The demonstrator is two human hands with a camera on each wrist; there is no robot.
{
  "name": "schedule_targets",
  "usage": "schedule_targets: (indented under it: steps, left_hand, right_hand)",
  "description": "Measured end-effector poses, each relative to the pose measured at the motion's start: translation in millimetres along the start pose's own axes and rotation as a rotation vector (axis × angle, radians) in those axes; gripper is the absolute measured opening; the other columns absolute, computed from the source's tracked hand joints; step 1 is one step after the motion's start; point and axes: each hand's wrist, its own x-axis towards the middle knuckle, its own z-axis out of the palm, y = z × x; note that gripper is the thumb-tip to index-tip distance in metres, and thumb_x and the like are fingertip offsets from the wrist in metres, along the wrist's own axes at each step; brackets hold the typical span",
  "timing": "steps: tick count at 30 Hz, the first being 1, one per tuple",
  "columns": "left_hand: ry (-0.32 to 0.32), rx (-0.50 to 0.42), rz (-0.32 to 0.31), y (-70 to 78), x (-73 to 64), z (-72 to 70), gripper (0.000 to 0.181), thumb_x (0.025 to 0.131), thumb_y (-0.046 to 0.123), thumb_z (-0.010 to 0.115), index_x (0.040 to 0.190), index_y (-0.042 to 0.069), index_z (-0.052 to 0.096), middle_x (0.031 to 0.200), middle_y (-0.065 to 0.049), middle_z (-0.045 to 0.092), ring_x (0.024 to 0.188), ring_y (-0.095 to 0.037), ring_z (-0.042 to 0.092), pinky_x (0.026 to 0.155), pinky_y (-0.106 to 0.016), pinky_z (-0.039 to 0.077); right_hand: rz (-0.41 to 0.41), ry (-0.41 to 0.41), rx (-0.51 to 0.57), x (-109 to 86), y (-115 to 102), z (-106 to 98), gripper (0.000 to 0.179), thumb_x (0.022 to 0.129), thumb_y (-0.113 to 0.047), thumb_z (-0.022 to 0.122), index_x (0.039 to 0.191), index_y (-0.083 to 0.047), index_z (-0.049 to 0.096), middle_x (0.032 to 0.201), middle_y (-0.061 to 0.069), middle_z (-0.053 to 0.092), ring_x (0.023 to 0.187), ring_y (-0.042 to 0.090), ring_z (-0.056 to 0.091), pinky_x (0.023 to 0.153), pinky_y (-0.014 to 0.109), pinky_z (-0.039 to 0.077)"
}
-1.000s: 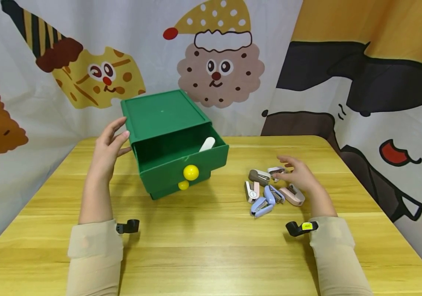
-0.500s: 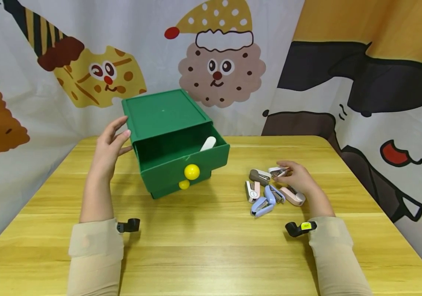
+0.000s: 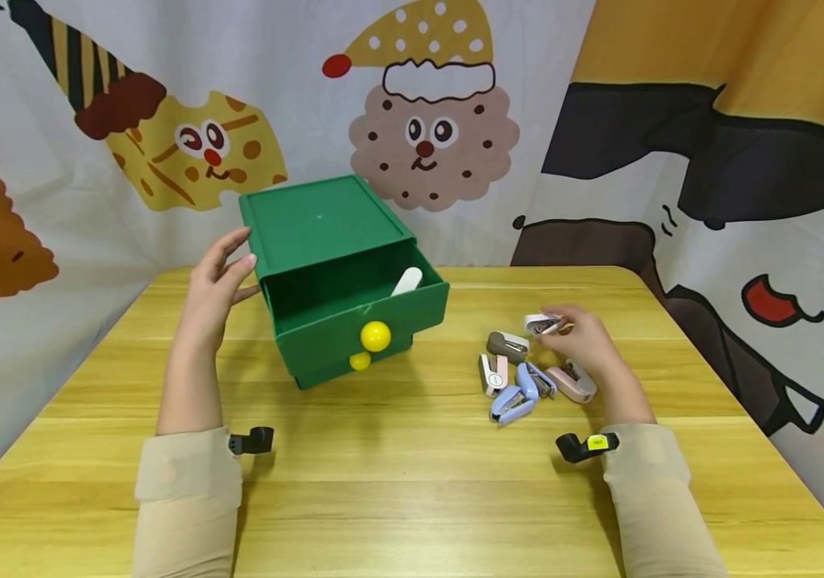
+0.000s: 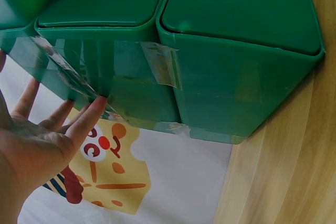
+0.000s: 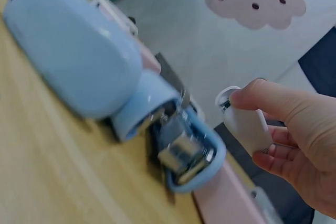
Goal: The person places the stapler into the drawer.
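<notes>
My right hand (image 3: pixel 585 337) pinches a small white stapler (image 3: pixel 540 323) between thumb and fingers; in the right wrist view the white stapler (image 5: pixel 247 127) is off the table. Just below it lie a grey-and-white stapler (image 3: pixel 507 346), a white-and-pink one, a pink stapler (image 3: pixel 573 381) and two blue staplers (image 3: pixel 511 405). Fingertips of my left hand (image 3: pixel 206 301) rest on the left side of a green drawer cabinet (image 3: pixel 325 233). Its upper drawer (image 3: pixel 340 317) is pulled out, with a white, rounded object (image 3: pixel 408 281) partly visible inside.
Two yellow knobs (image 3: pixel 376 336) stick out from the drawer fronts. Clear tape runs along the cabinet's side (image 4: pixel 136 103). The wooden table (image 3: pixel 412 498) ends at a printed curtain (image 3: pixel 455 233) behind.
My right hand has closed its fingers on the white stapler and raised it slightly from the group. The left hand and the cabinet have stayed in place.
</notes>
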Motion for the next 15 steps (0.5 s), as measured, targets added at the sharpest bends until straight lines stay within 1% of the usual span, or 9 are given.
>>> schedule_targets:
  steps: [3, 7, 10, 12, 15]
  left_hand:
    - [0.000, 0.001, 0.000, 0.4, -0.1, 0.1, 0.054, 0.097, 0.034, 0.058, 0.146, 0.020, 0.041, 0.153, -0.003, 0.027, 0.134, -0.026, 0.031, 0.080, -0.020, 0.050]
    - [0.001, 0.002, -0.004, 0.8, -0.3, 0.1, 0.054, 0.097, 0.034, 0.058, 0.146, 0.021, 0.041, 0.153, -0.002, 0.027, 0.134, -0.026, 0.031, 0.082, -0.022, 0.050]
    - [0.001, 0.004, -0.005, 1.0, -0.4, 0.1, 0.054, 0.097, 0.034, 0.058, 0.146, 0.021, 0.041, 0.153, -0.002, 0.027, 0.134, -0.026, 0.031, 0.084, -0.025, 0.050]
    - [0.001, 0.008, -0.006, 1.2, -0.4, 0.1, 0.054, 0.097, 0.034, 0.058, 0.146, 0.021, 0.041, 0.153, -0.002, 0.027, 0.134, -0.026, 0.031, 0.087, -0.029, 0.050]
    - [0.000, 0.008, -0.007, 1.3, -0.5, 0.2, 0.054, 0.097, 0.034, 0.058, 0.147, 0.021, 0.041, 0.153, -0.002, 0.027, 0.134, -0.026, 0.031, 0.095, -0.040, 0.047]
  right_hand:
    - [-0.015, 0.024, 0.011, 0.0, -10, -2, 0.055, 0.084, -0.015, 0.074, 0.132, 0.003, 0.054, 0.123, 0.021, 0.053, 0.099, 0.035, 0.053, 0.078, 0.040, 0.049]
    - [-0.060, 0.057, 0.016, 0.1, -25, -5, 0.052, 0.083, -0.013, 0.075, 0.129, 0.003, 0.057, 0.125, 0.021, 0.053, 0.101, 0.035, 0.052, 0.085, 0.045, 0.046]
    - [-0.090, 0.082, 0.015, 0.0, -35, -7, 0.051, 0.083, -0.013, 0.075, 0.128, 0.002, 0.058, 0.125, 0.020, 0.052, 0.102, 0.034, 0.052, 0.087, 0.047, 0.046]
    - [-0.112, 0.103, 0.015, -0.8, -42, -8, 0.050, 0.082, -0.013, 0.075, 0.127, 0.002, 0.059, 0.124, 0.020, 0.053, 0.102, 0.033, 0.052, 0.086, 0.046, 0.046]
    - [-0.138, 0.131, 0.014, -3.8, -55, -10, 0.049, 0.082, -0.013, 0.076, 0.126, 0.002, 0.060, 0.122, 0.018, 0.054, 0.101, 0.032, 0.052, 0.084, 0.044, 0.046]
